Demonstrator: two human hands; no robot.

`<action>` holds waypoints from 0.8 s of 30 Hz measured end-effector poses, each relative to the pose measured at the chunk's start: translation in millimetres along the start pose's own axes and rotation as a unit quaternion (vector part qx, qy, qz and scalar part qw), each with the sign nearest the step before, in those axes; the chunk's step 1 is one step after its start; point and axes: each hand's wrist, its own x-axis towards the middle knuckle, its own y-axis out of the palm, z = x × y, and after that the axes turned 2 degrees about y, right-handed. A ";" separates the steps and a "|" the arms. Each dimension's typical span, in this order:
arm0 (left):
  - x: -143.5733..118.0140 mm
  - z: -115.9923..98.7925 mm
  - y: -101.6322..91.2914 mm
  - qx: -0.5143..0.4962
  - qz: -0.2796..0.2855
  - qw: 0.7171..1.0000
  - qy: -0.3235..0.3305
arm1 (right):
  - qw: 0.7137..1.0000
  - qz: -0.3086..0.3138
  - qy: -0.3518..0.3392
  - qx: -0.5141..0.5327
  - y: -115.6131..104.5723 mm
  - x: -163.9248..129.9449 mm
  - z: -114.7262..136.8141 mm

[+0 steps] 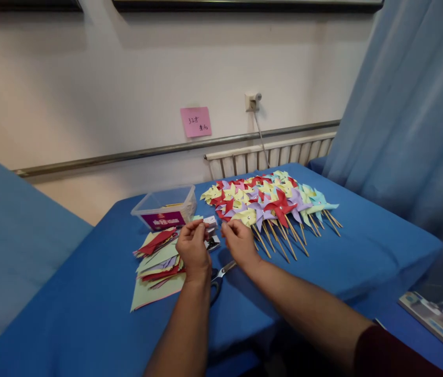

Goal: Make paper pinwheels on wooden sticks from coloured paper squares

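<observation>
I have my left hand (193,246) and right hand (239,242) close together above the tabletop (363,251), each grip pinched shut on something too small for me to tell. Below the left grip lies a stack of coloured paper (158,267); scissors (219,277) lie beneath both; finished pinwheels (268,201) spread beyond the right grip, a plastic box (166,207) beyond the left.

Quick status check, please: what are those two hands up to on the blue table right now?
Left hand and right hand pinch something small, too tiny to tell. Paper stack under the left. Scissors between the wrists. Pinwheels beyond the right.
</observation>
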 end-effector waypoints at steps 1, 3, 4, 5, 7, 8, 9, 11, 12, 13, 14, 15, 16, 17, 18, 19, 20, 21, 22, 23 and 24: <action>-0.8 -0.3 -2.0 0.012 -0.005 1.000 0.027 | 1.000 -0.007 0.020 0.023 11.4 5.0 -5.0; -2.4 -1.3 -7.3 0.038 -0.014 0.997 0.058 | 0.999 -0.013 0.031 0.033 22.2 12.0 -15.6; -2.5 -2.4 -10.5 0.056 -0.014 0.996 0.069 | 0.999 -0.006 0.027 0.033 22.6 14.1 -20.5; -1.7 -4.0 -13.9 0.074 -0.017 0.994 0.081 | 0.999 0.005 0.025 0.032 20.7 15.8 -24.6; 3.1 -8.9 -20.9 0.123 -0.010 0.987 0.107 | 0.999 0.015 0.025 0.035 14.0 18.5 -29.9; 6.8 -11.9 -24.3 0.158 0.002 0.980 0.117 | 0.999 0.015 0.026 0.035 10.9 20.0 -31.0; 11.1 -15.1 -27.4 0.203 0.032 0.971 0.121 | 0.999 0.005 0.029 0.035 8.8 21.4 -31.3; 19.6 -20.4 -32.5 0.320 0.125 0.931 0.121 | 0.999 -0.003 0.036 0.033 8.3 23.7 -30.5; 23.0 -22.1 -34.4 0.380 0.180 0.899 0.126 | 0.999 -0.001 0.038 0.031 9.6 24.1 -30.1; 25.5 -22.9 -35.8 0.437 0.231 0.859 0.135 | 0.999 0.008 0.039 0.028 11.6 24.0 -29.9; 26.9 -22.8 -36.8 0.488 0.274 0.816 0.146 | 0.999 0.019 0.039 0.026 14.1 23.5 -30.1; 27.5 -22.0 -37.3 0.531 0.307 0.774 0.157 | 0.999 0.030 0.040 0.023 16.6 22.5 -30.8; 27.6 -20.9 -37.5 0.565 0.329 0.738 0.167 | 0.998 0.039 0.041 0.022 18.9 21.4 -31.8; 27.7 -20.1 -37.6 0.590 0.337 0.713 0.176 | 0.998 0.047 0.042 0.021 20.9 20.2 -32.9; 28.3 -20.0 -37.7 0.605 0.335 0.699 0.182 | 0.997 0.052 0.044 0.022 22.5 19.2 -34.1; 29.9 -21.2 -38.1 0.612 0.318 0.698 0.192 | 0.997 0.056 0.046 0.024 23.6 18.2 -35.2; 32.9 -23.8 -39.2 0.613 0.286 0.707 0.204 | 0.997 0.059 0.048 0.026 24.2 17.5 -36.1; 37.5 -28.0 -41.2 0.617 0.253 0.713 0.216 | 0.996 0.063 0.051 0.028 24.5 16.9 -36.6; 43.6 -33.4 -44.5 0.627 0.218 0.712 0.227 | 0.996 0.066 0.053 0.030 24.5 16.3 -36.9; 50.8 -39.4 -49.0 0.641 0.192 0.705 0.234 | 0.996 0.069 0.055 0.032 24.5 15.8 -37.0; 58.8 -45.3 -54.9 0.652 0.164 0.700 0.240 | 0.995 0.072 0.056 0.034 24.4 15.3 -36.9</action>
